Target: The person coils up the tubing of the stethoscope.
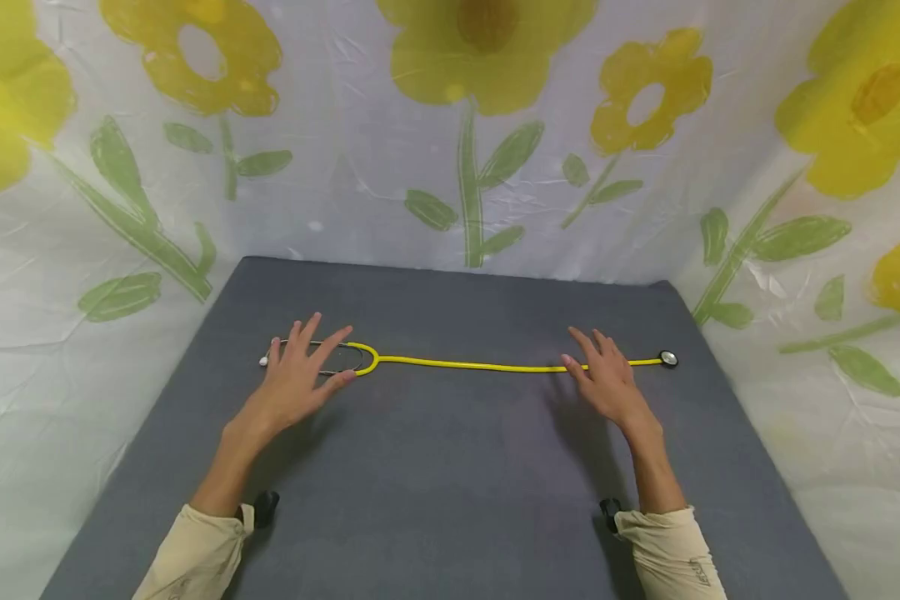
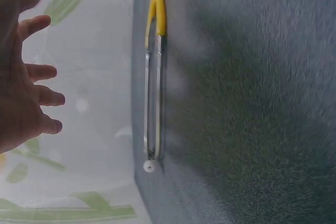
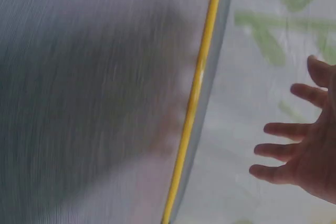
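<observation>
A yellow stethoscope (image 1: 465, 364) lies stretched out across the grey table, its metal ear tubes (image 2: 159, 98) at the left and its round chestpiece (image 1: 668, 358) at the right. My left hand (image 1: 292, 379) hovers above the ear tubes with fingers spread, hiding part of them in the head view. Over the tubing near the chestpiece is my right hand (image 1: 606, 379), fingers extended and holding nothing. Both wrist views show a gap between each hand and the stethoscope. A white ear tip (image 2: 149, 166) shows in the left wrist view.
The dark grey table (image 1: 450, 483) reaches back to a pale curtain (image 1: 345, 208) printed with yellow flowers, which also hangs along the left and right sides. Black straps (image 1: 266, 508) sit at both wrists, by the beige sleeves (image 1: 198, 550).
</observation>
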The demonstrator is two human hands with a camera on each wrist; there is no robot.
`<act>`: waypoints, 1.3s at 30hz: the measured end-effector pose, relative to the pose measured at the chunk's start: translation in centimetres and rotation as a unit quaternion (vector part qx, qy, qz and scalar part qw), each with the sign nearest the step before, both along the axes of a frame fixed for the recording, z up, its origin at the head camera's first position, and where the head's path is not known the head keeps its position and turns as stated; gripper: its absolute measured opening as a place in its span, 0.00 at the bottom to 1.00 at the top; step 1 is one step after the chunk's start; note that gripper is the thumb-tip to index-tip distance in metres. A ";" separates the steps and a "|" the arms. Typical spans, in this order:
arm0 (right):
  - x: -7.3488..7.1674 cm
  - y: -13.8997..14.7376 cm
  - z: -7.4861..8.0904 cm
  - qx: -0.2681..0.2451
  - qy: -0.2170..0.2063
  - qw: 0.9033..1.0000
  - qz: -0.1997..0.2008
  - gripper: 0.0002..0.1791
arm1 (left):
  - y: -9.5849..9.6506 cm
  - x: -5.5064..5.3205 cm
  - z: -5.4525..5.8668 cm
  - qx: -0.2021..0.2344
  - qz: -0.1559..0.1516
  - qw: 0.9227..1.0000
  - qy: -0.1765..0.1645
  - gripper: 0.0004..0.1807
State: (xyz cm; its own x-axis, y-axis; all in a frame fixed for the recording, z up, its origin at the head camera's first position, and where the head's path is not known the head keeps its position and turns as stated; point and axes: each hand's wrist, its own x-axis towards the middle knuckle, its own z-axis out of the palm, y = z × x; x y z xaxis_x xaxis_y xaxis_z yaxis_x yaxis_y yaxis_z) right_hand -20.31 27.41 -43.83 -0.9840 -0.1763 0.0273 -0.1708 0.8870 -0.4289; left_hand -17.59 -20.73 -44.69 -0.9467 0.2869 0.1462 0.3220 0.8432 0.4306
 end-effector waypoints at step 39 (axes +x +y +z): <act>-2.9 -16.1 -2.9 0.036 0.063 0.991 0.114 0.06 | -1.5 -5.2 -6.5 -0.087 -0.040 0.995 0.021 0.27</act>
State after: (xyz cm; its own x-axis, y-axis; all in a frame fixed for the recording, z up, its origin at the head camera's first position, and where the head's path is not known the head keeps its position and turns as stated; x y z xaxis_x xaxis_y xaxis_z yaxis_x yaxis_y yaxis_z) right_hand -23.24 11.26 -46.72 -0.9081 -0.3988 0.1273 -0.4180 0.8468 -0.3289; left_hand -22.76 -22.18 -51.19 -0.9138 0.3857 0.1271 0.4060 0.8748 0.2643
